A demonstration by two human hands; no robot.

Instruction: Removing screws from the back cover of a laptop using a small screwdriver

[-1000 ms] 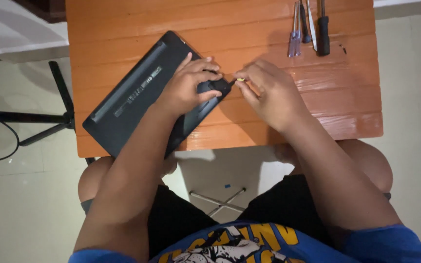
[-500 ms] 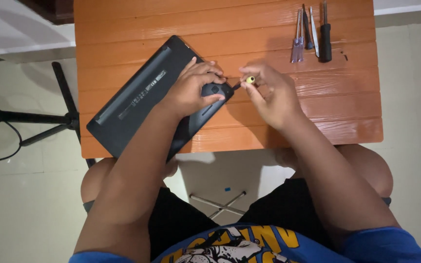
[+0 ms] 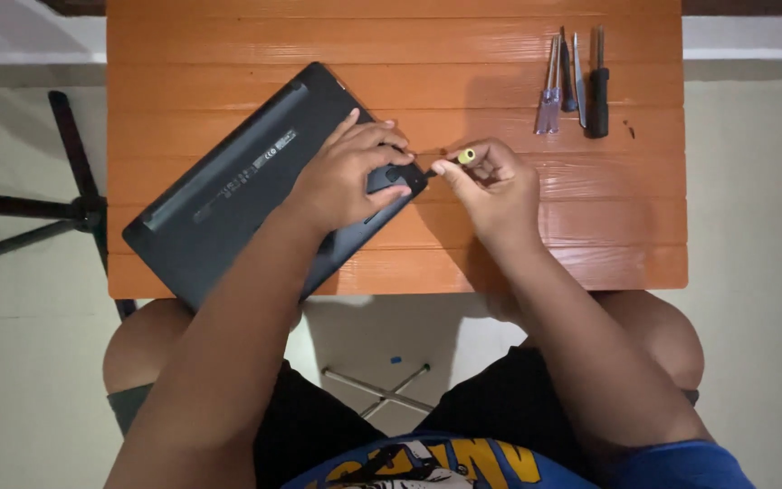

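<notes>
Right, the left hand (image 3: 350, 172) presses flat on the upturned laptop (image 3: 255, 181) at the orange table's (image 3: 463, 54) near edge, while the right hand (image 3: 491, 186) pinches a small screwdriver (image 3: 462, 158). Stiff, probably slippery shell; best steadied near that corner.

Hands (image 3: 418, 177) on upturned laptop (image 3: 255, 181)

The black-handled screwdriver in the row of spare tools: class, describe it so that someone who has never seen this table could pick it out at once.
Start at the orange wooden table and go to its far right corner, away from the upturned laptop. A short row of tools lies there side by side. The black-handled screwdriver is the rightmost, and its thick dark grip sets it apart from the slimmer, paler tools to its left.
</notes>
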